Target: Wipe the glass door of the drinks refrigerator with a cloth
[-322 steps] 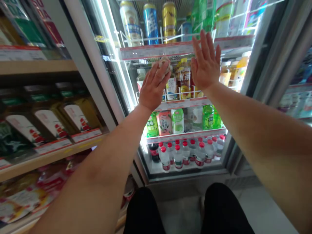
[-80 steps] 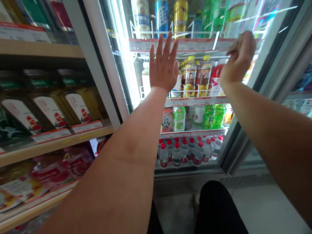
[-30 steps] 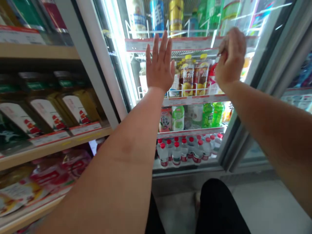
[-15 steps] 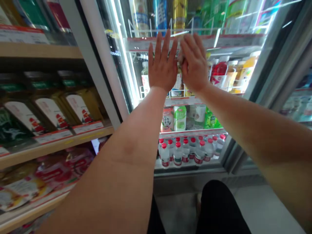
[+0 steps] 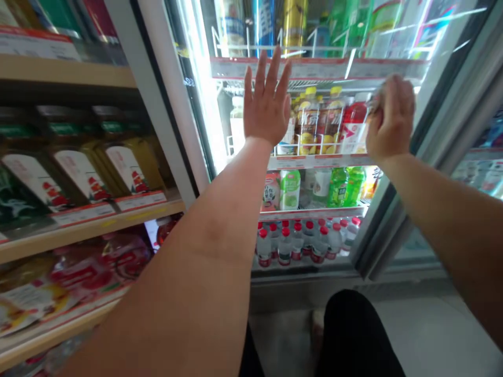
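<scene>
Cloth [image 5: 377, 99] — bunched in the right hand [image 5: 394, 119], at the fingers' left edge, long axis unclear; left hand [image 5: 266, 112] farther off, fingers wide. Both face the glass door [image 5: 350, 63].

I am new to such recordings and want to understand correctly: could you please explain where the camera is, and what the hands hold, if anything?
There is no machine: one camera on a person's head looks forward and down at their bare hands. Ahead is a glass-fronted drinks cooler. The left hand is spread, seemingly flat against its front. The right hand holds what looks like a crumpled cloth, mostly hidden. Inside stand a gold can, yellow-capped bottles and, lowest, red-capped clear bottles. At left, a wooden shelf carries bottles of amber liquid.
</scene>
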`<state>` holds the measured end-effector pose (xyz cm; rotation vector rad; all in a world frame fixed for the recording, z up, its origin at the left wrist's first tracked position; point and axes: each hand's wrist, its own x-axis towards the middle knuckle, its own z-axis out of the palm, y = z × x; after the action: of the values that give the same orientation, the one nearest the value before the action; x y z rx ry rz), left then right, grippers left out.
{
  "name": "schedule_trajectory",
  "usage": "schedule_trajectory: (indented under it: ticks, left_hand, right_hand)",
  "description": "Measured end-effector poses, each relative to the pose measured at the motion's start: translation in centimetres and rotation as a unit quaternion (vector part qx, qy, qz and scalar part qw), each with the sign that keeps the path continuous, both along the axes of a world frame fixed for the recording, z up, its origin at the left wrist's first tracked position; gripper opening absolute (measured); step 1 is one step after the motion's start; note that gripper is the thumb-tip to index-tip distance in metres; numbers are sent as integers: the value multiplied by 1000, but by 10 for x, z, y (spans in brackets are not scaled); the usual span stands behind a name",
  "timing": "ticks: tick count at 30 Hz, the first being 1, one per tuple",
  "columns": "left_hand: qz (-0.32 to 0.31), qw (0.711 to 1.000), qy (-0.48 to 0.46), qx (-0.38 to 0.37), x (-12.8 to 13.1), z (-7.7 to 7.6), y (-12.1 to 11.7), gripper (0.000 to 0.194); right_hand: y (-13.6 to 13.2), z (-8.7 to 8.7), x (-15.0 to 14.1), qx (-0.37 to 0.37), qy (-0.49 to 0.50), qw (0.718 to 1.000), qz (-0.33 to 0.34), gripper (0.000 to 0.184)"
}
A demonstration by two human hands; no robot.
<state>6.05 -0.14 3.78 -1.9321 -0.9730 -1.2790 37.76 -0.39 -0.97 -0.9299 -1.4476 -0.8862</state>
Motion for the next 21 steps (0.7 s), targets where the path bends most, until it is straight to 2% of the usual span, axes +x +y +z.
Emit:
schedule_trajectory:
  ticks: [3, 5, 7, 10, 12, 14, 15, 17, 21]
  left_hand:
    - [-25, 999, -20, -21, 1, 1, 0, 71]
    - [-32, 999, -27, -33, 1, 1, -1, 73]
    - [-34, 998, -32, -41, 2, 1, -1, 74]
    - [-26, 998, -28, -40, 3, 1, 0, 71]
    - [-1, 1000, -14, -26, 3, 1, 4, 67]
    - [29, 1000, -6, -11, 3, 0, 8, 63]
    - [36, 999, -4, -3, 3, 0, 9, 62]
    - [32, 999, -4, 11, 2, -1, 10, 63]
    - [13, 1000, -7, 12, 0, -1, 5, 68]
  right_hand:
    - [13, 9, 8, 24, 135, 991, 13, 63]
    - [19, 17, -10, 32, 144, 988, 34, 62]
    - [20, 18, -41, 24, 84, 995, 44, 60]
    - [8, 3, -92, -29, -73, 996, 52, 59]
    - [-2, -12, -115, -76, -182, 977, 80, 57]
    - [-8, -23, -126, -111, -252, 955, 113, 55]
    - [-9, -24, -126, -118, -263, 949, 124, 54]
    - [-8, -19, -117, -106, -241, 956, 129, 54]
    - [1, -6, -68, -15, -71, 996, 58, 53]
